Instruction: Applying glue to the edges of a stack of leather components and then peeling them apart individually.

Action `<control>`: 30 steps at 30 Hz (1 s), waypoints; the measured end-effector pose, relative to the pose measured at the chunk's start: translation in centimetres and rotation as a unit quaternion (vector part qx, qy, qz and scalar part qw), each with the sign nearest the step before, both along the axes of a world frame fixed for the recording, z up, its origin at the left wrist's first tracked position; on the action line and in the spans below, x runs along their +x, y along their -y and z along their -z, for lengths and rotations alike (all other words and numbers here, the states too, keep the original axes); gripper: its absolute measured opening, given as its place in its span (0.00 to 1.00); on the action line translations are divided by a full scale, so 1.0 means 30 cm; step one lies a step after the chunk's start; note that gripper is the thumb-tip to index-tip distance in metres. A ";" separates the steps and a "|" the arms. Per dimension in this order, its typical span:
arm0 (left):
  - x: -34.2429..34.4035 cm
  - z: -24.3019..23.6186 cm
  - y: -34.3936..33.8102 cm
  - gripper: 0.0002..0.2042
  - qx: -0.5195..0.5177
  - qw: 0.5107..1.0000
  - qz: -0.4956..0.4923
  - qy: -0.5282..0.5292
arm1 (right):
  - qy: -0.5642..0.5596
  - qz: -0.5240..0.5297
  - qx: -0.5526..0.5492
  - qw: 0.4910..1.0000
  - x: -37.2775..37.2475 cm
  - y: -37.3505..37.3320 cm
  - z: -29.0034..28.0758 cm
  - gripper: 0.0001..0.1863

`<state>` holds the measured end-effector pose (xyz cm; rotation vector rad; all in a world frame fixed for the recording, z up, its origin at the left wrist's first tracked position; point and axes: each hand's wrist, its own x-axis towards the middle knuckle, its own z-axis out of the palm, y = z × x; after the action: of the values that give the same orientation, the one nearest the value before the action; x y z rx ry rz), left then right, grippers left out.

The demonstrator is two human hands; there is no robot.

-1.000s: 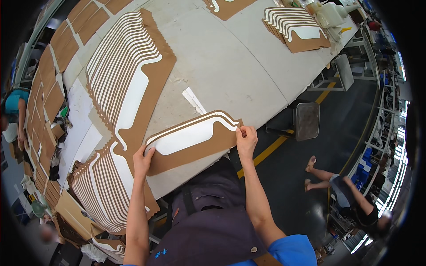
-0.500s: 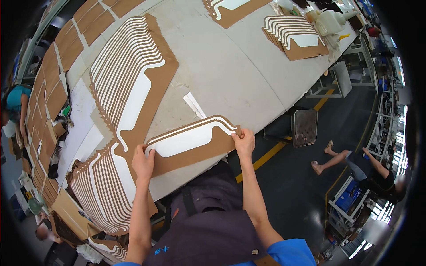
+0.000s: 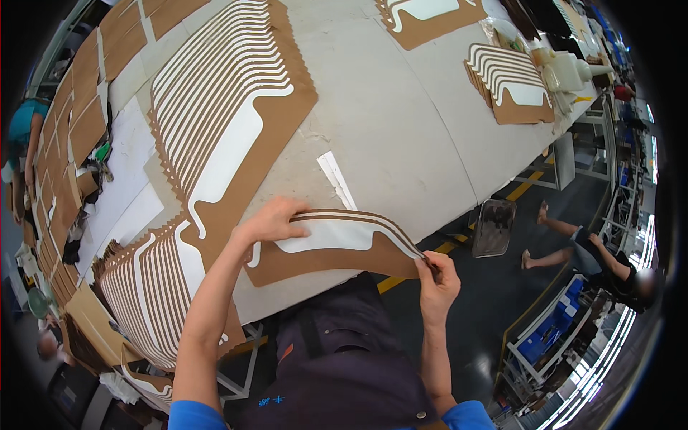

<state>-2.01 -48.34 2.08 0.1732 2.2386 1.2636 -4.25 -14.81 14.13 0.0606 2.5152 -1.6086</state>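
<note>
Between my hands are a few overlapped brown panels with white shaped patches, bowed upward along their far edge. My left hand is closed over their far left edge, thumb resting on the white patch. My right hand pinches their right-hand corner, which sticks out past the table edge. Left of my left hand lies a fanned row of like panels. Beyond it, a longer fanned row runs away up the table.
On the pale table lie a white strip, a small panel stack and a whitish bottle at the far right. A stool stands past the table edge. Another person is at the right, another far left.
My left hand has moved right and up, from the panels' left end onto their far edge. My right hand has moved right and nearer. The panels now bow.
</note>
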 end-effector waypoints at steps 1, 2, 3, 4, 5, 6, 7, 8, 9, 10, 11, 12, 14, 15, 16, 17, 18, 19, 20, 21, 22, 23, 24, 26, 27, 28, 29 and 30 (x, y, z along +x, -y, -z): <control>0.015 0.000 0.013 0.22 -0.002 1.000 -0.007 0.000 | 0.020 -0.002 -0.009 1.000 -0.020 -0.009 0.002 0.05; 0.049 -0.009 0.020 0.21 0.018 0.998 -0.027 0.052 | 0.040 -0.006 -0.020 0.999 -0.043 -0.017 0.009 0.05; 0.076 -0.017 0.024 0.20 0.038 0.993 -0.043 0.100 | 0.053 -0.008 -0.033 0.998 -0.073 -0.025 0.014 0.05; 0.126 -0.009 0.040 0.19 0.059 0.995 -0.059 0.061 | 0.069 -0.014 -0.050 0.996 -0.104 -0.013 0.020 0.05; 0.180 -0.010 0.068 0.18 0.045 0.990 -0.070 0.115 | 0.099 -0.021 -0.056 0.993 -0.145 0.013 0.012 0.05; 0.230 -0.018 0.091 0.17 0.033 0.982 -0.076 0.167 | 0.113 -0.026 -0.059 0.992 -0.183 0.022 0.034 0.06; 0.301 -0.024 0.107 0.15 0.056 0.975 -0.132 0.169 | 0.120 -0.047 -0.064 0.990 -0.221 0.039 0.072 0.06; 0.369 -0.031 0.123 0.14 0.077 0.964 -0.189 0.169 | 0.129 -0.068 -0.071 0.987 -0.263 0.068 0.117 0.07; 0.418 -0.055 0.139 0.14 0.074 0.963 -0.196 0.168 | 0.150 -0.094 -0.063 0.982 -0.305 0.125 0.152 0.07; 0.458 -0.092 0.154 0.12 0.087 0.951 -0.261 0.144 | 0.172 -0.118 -0.055 0.976 -0.345 0.193 0.190 0.08; 0.476 -0.128 0.177 0.11 0.100 0.933 -0.326 0.118 | 0.173 -0.140 -0.076 0.972 -0.384 0.268 0.238 0.08; 0.471 -0.153 0.205 0.11 0.102 0.931 -0.330 0.115 | 0.172 -0.159 -0.093 0.968 -0.425 0.345 0.287 0.09; 0.471 -0.191 0.262 0.09 0.096 0.857 -0.468 0.193 | 0.149 -0.182 -0.105 0.966 -0.495 0.511 0.379 0.10; 0.471 -0.177 0.296 0.10 0.085 0.860 -0.475 0.164 | 0.146 -0.199 -0.103 0.964 -0.537 0.577 0.411 0.10; 0.461 -0.158 0.312 0.10 0.086 0.858 -0.479 0.163 | 0.143 -0.216 -0.103 0.960 -0.574 0.644 0.429 0.11; 0.453 -0.133 0.324 0.10 0.109 0.834 -0.523 0.140 | 0.143 -0.220 -0.102 0.960 -0.607 0.701 0.442 0.11; 0.443 -0.114 0.337 0.11 0.132 0.806 -0.565 0.118 | 0.121 -0.222 -0.072 0.965 -0.634 0.757 0.442 0.11; 0.432 -0.106 0.347 0.12 0.136 0.794 -0.581 0.115 | 0.101 -0.226 -0.043 0.968 -0.645 0.797 0.449 0.12; 0.430 -0.089 0.353 0.12 0.138 0.790 -0.586 0.116 | 0.103 -0.232 -0.039 0.967 -0.647 0.826 0.454 0.12; 0.426 -0.077 0.359 0.12 0.141 0.777 -0.603 0.113 | 0.092 -0.230 -0.030 0.968 -0.652 0.853 0.457 0.12; 0.426 -0.065 0.361 0.12 0.143 0.763 -0.620 0.109 | 0.080 -0.228 -0.020 0.970 -0.658 0.872 0.459 0.13; 0.435 -0.034 0.361 0.12 0.147 0.756 -0.630 0.103 | 0.080 -0.234 -0.018 0.969 -0.665 0.881 0.469 0.13; 0.432 -0.019 0.358 0.12 0.148 0.753 -0.633 0.103 | 0.062 -0.237 0.005 0.969 -0.670 0.884 0.487 0.13; 0.422 0.002 0.349 0.12 0.146 0.741 -0.651 0.071 | 0.043 -0.244 0.028 0.968 -0.680 0.882 0.518 0.14; 0.416 0.008 0.348 0.12 0.148 0.739 -0.653 0.072 | 0.039 -0.240 0.036 0.969 -0.682 0.877 0.527 0.14; 0.408 0.014 0.348 0.12 0.128 0.738 -0.658 0.072 | 0.034 -0.235 0.044 0.970 -0.684 0.873 0.536 0.14; 0.402 0.018 0.347 0.12 0.109 0.737 -0.663 0.073 | 0.035 -0.238 0.046 0.970 -0.685 0.872 0.546 0.14; 0.399 0.022 0.344 0.12 0.109 0.736 -0.665 0.073 | 0.020 -0.241 0.054 0.969 -0.686 0.875 0.549 0.14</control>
<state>9.96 -58.66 1.43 -1.6634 1.9031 2.0413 -24.83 -41.05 -2.33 -0.4636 2.3395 -1.2604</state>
